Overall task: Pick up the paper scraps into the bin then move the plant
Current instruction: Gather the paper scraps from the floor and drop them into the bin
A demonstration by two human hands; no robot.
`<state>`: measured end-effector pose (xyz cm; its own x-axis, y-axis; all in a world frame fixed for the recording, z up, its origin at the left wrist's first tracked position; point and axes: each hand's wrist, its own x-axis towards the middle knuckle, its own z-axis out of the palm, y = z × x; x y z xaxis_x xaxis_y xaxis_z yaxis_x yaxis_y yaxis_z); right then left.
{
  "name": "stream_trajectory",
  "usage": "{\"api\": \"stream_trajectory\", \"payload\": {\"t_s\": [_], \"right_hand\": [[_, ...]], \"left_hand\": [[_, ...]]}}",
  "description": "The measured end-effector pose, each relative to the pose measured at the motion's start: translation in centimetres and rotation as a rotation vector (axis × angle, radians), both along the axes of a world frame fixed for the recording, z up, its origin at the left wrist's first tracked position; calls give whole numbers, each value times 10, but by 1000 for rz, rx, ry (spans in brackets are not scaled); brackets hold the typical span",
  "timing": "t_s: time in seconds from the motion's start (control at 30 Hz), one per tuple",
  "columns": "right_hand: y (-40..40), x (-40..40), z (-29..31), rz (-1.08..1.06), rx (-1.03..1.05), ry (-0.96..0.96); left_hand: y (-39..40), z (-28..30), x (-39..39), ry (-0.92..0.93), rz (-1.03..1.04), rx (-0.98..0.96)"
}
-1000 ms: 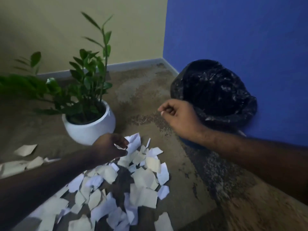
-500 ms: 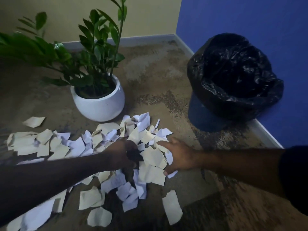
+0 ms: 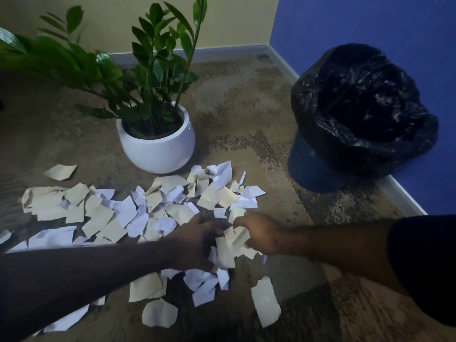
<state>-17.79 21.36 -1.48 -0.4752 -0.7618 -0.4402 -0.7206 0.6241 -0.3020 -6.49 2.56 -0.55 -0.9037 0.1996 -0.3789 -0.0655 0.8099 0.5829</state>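
Several white and cream paper scraps (image 3: pixel 111 213) lie spread over the brown carpet in front of me. My left hand (image 3: pixel 197 240) and my right hand (image 3: pixel 261 236) meet over the pile's right part, both closed around a bunch of cream scraps (image 3: pixel 232 245) between them. A green leafy plant (image 3: pixel 153 67) grows in a round white pot (image 3: pixel 158 146) just behind the pile. The bin (image 3: pixel 365 109), lined with a black plastic bag, stands at the right against the blue wall, its mouth open toward me.
A yellow wall and a blue wall (image 3: pixel 370 23) meet in the far corner, with a pale skirting board (image 3: pixel 404 196) along both. Loose scraps (image 3: pixel 266 302) lie near my arms. Bare carpet (image 3: pixel 246 114) stretches between the pot and the bin.
My right hand came down from near the bin to the pile. Both hands have closed together on a bunch of scraps. The view has tilted down toward the floor.
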Motion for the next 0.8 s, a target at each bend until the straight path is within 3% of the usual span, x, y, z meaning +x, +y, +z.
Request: {"api": "stream_trajectory", "payload": {"t_s": [0.4, 0.53, 0.63, 0.8], "right_hand": [[37, -46, 40, -431, -279, -220], [54, -46, 44, -337, -89, -266], [63, -41, 37, -158, 155, -323], [67, -25, 36, 9, 180, -392]], "left_hand": [[41, -5, -14, 62, -241, -282], [53, -10, -41, 133, -418, -501], [54, -22, -52, 45, -423, -484], [51, -40, -49, 134, -451, -406]]}}
